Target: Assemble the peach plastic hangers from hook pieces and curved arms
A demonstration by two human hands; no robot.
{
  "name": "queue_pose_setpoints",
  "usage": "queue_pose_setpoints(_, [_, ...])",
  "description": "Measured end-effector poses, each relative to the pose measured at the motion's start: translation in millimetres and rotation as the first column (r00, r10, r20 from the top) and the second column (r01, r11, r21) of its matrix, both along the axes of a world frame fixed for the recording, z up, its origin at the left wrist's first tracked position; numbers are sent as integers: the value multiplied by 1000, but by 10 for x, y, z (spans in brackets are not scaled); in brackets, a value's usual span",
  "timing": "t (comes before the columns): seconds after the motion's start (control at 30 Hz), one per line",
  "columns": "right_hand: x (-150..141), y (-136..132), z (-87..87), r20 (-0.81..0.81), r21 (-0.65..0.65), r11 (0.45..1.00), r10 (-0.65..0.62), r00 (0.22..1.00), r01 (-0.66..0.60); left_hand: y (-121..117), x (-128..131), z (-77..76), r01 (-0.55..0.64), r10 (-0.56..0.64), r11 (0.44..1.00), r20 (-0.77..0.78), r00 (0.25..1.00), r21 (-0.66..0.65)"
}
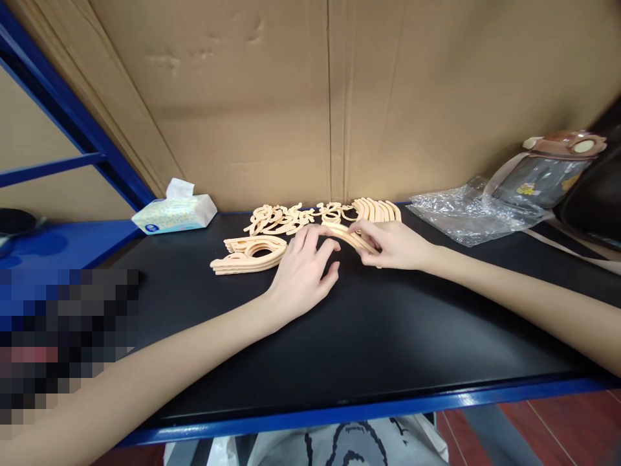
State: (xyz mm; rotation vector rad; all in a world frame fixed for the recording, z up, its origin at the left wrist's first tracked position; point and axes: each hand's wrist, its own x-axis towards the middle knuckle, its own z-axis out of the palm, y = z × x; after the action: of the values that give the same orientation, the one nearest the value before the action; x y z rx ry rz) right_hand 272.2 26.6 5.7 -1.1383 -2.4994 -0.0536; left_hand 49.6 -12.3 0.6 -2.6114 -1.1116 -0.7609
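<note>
My right hand [381, 244] pinches a curved beige plastic piece [347, 234], which looks like the arm of a folding hanger. Its other end reaches toward my left hand [305, 262], whose fingers are spread and bent, the tips close to or resting on that end. Just left of my left hand lies a neat stack of folding clothes hangers [250, 262] in the same beige plastic. Behind the hands are a loose heap of small hanger parts [276, 219] and a row of curved hanger arms [376, 209].
A tissue pack [177, 212] stands at the back left of the black tabletop [388, 343]. At the right are a crumpled clear plastic bag [460, 210] and a strapped water bottle [538, 171]. Cardboard [272, 97] walls off the back; a blue edge [339, 411] runs along the front.
</note>
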Motion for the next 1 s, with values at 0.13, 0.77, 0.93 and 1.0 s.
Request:
queue_pose_setpoints(0.13, [-25,-42,-35,203,88,986,119,972,-139,47,-11,-38,15,-16,1000,-27,1000,-23])
queue_pose_setpoints(0.77, [-111,-183,-4,94,-153,978,160,983,-144,52,-32,-26,-54,36,996,-249,968,-68])
queue_pose_setpoints(0.93, [-101,-157,-23,42,-223,959,189,981,-176,31,-30,-26,-29,35,999,-307,951,24])
queue_pose_setpoints(1.0, [-95,-139,-29,30,-240,953,199,980,-186,25,-29,-24,-21,31,999,-312,950,35])
